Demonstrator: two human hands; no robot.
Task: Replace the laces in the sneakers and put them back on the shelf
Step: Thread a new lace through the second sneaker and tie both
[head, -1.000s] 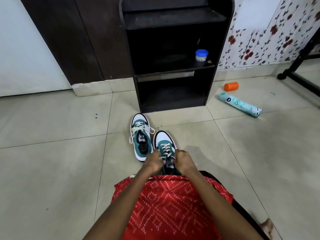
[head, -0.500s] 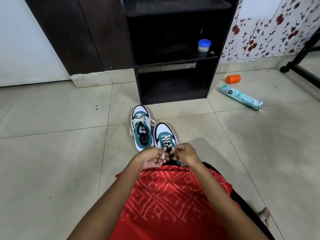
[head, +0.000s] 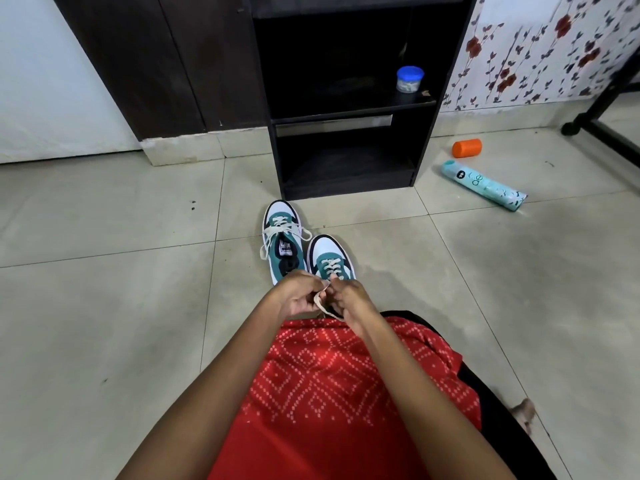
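Tying lace on near sneaker, floor in front of shelf

Left hand (head: 300, 295) and right hand (head: 349, 296) both pinch the cream lace (head: 320, 303) over right sneaker (head: 330, 259); left sneaker (head: 283, 239) beside it looks laced and bowed; black shelf unit (head: 346, 161) bottom bay waits; shelving both left.

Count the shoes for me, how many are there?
2. The far sneaker stands on the floor before the shelf. The near sneaker sits beside it, partly under the left hand and right hand, which pinch its lace.
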